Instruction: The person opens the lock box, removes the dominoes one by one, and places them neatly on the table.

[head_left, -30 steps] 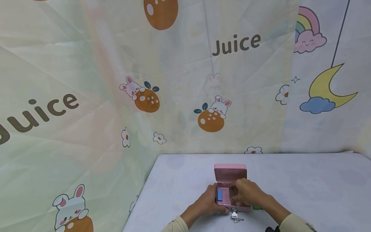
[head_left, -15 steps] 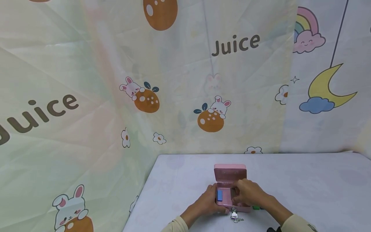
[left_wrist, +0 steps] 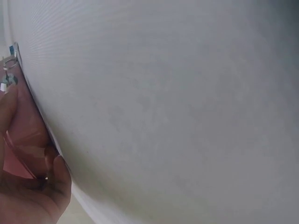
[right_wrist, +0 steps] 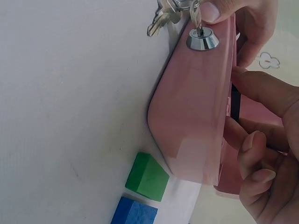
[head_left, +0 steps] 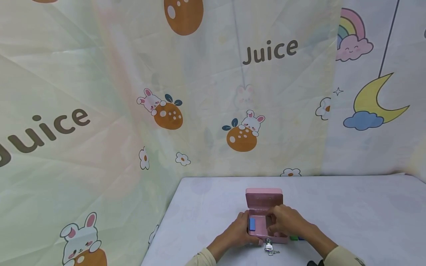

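A pink metal cash box (head_left: 257,232) stands with its lid (head_left: 264,199) raised. My left hand (head_left: 237,232) grips the box's left side, its thumb at the front near the lock. Inside, a blue block (head_left: 252,224) lies against the left wall. My right hand (head_left: 286,220) reaches into the right part of the box. In the right wrist view, its thumb and a finger pinch a black flat-looking piece (right_wrist: 236,102), mostly hidden behind the box's front wall. Keys (right_wrist: 163,19) on a ring hang from the front lock (right_wrist: 202,39), one inserted.
Outside the box, by its right end, a green block (right_wrist: 147,177) and a blue block (right_wrist: 134,212) lie on the white table (head_left: 206,207). A small black object (head_left: 311,263) shows at the head view's bottom edge. Printed cloth walls (head_left: 206,92) stand behind and to the left.
My right hand has shifted very slightly to the right inside the box, and a bit of the outside blue block now shows beside the green one. My left hand stays put.
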### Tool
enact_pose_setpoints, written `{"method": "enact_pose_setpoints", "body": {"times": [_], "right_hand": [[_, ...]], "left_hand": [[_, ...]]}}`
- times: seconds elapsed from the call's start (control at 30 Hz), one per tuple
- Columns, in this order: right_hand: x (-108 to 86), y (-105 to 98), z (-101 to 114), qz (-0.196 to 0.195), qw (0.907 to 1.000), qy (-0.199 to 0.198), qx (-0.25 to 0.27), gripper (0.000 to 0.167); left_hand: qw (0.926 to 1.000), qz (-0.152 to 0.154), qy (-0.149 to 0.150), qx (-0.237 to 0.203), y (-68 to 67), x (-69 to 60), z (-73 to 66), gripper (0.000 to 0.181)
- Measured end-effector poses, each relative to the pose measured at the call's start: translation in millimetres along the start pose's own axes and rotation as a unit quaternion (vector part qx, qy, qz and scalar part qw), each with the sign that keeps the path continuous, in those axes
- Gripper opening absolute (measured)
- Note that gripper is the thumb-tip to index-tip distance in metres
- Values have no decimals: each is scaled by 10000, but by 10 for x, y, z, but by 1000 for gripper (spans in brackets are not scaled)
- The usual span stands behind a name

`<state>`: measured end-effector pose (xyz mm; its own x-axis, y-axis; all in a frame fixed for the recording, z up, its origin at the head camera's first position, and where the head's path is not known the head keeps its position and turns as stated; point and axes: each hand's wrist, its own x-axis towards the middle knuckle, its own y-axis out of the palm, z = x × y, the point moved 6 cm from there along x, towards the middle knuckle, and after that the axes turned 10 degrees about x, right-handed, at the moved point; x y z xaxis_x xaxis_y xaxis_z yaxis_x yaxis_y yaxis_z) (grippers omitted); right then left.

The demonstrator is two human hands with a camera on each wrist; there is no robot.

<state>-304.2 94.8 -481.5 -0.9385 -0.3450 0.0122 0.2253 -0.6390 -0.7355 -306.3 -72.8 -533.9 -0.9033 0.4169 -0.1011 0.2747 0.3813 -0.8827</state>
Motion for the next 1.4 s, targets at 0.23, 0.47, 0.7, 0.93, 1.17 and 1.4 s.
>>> {"method": "enact_pose_setpoints", "body": {"times": [0.23, 0.47, 0.7, 0.93, 1.17, 1.4], "right_hand": [[-1, -38, 0, -14, 10000, 48, 7, 33], [2, -69, -5, -31, 10000, 57, 40, 36], [-2, -95, -26, -4, 10000, -51, 31, 35], [-21, -110, -33, 101, 9998, -112, 151, 34], [-48, -151, -31, 108, 9998, -100, 106, 41], [-58, -174, -70, 164, 9998, 93, 39, 41]], "left_hand": [[10000, -27, -28, -29, -13, -7, 4, 100], [10000, -12, -33, -12, -4, -10, 2, 100], [10000, -46, -28, 83, -6, -8, -1, 100], [9999, -56, -71, 67, -16, -26, -9, 102], [10000, -25, -30, -44, -18, -28, -15, 100], [9999, -44, 19, -114, -18, -21, -14, 98]]}}
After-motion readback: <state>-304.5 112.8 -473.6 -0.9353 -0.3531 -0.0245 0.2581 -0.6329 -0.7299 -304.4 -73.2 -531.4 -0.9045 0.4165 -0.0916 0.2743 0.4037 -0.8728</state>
